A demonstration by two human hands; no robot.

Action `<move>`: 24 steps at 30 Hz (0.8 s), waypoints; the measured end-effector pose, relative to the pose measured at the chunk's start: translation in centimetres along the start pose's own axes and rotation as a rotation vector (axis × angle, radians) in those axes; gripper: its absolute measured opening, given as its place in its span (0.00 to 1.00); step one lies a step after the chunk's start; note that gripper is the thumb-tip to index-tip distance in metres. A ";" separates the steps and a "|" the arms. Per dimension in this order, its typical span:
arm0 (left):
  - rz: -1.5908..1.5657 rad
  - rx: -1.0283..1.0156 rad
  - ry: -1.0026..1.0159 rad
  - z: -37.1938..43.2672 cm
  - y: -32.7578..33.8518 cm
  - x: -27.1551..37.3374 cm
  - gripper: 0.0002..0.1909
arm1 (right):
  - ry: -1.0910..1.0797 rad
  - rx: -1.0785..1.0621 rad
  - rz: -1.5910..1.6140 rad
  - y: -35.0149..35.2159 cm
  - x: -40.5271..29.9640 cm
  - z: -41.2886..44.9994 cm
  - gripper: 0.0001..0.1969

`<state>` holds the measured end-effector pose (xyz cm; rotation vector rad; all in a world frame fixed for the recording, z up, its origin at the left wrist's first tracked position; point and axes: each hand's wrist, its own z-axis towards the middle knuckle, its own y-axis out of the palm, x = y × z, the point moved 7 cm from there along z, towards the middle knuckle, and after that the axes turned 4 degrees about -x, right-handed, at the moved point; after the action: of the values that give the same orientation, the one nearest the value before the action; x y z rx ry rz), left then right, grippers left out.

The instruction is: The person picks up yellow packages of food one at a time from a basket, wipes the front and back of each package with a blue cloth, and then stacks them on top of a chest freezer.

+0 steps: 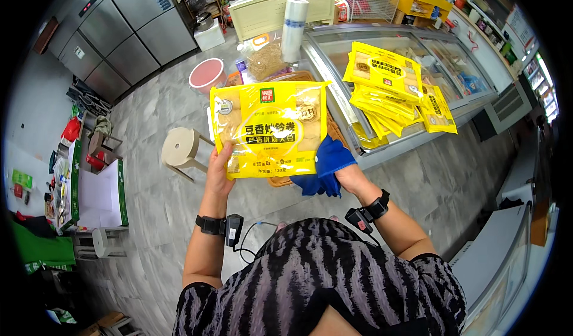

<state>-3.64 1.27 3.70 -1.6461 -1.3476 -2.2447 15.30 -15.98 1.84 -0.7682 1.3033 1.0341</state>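
Note:
A flat yellow plastic food package (273, 130) bearing printed writing is held up before me, its face towards the camera. My left hand (220, 165) grips its lower left corner, thumb in front. At the lower right side, my right hand (347, 174) has hold of the package together with a blue cloth (333, 159), which covers most of the fingers. To the right, a pile of similar yellow packages (382, 74) lies on the glass top of a chest freezer (322, 62), one package (438, 109) leaning at its right side. Part of a wicker basket (338, 132) shows behind the held package.
A beige stool (179, 148) and a pink-lidded tub (207, 75) stand to the left. A roll of clear plastic bags (294, 30) stands upright behind the package, near a bag of brown dry food (266, 60). Steel refrigerator doors (123, 27) line the back left.

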 end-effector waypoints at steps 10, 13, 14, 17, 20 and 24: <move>0.072 -0.132 -0.057 1.7 5.8 -1.6 0.19 | -0.339 0.102 -0.375 -4.3 -5.6 -2.9 0.04; 0.089 -0.184 -0.089 2.9 9.8 -2.6 0.20 | -0.354 0.213 -0.435 -7.8 -5.5 -5.2 0.03; 0.089 -0.222 -0.106 3.4 11.7 -3.2 0.20 | -0.254 0.245 -0.355 -9.4 -4.9 -6.3 0.05; 0.132 -0.279 -0.145 4.9 14.2 -4.7 0.20 | -0.068 0.329 0.066 -12.0 -4.2 -8.7 0.08; 0.134 -0.382 -0.260 5.4 20.2 -7.4 0.17 | -0.009 0.347 0.447 -15.4 -1.9 -12.4 0.19; 0.129 -0.484 -0.439 6.4 24.8 -12.0 0.17 | 0.020 0.432 0.618 -18.5 -1.6 -16.7 0.28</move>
<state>18.72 -15.06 9.58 -2.4137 -0.7352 -2.3457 25.88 -38.38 -0.84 -0.0357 1.7574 1.1578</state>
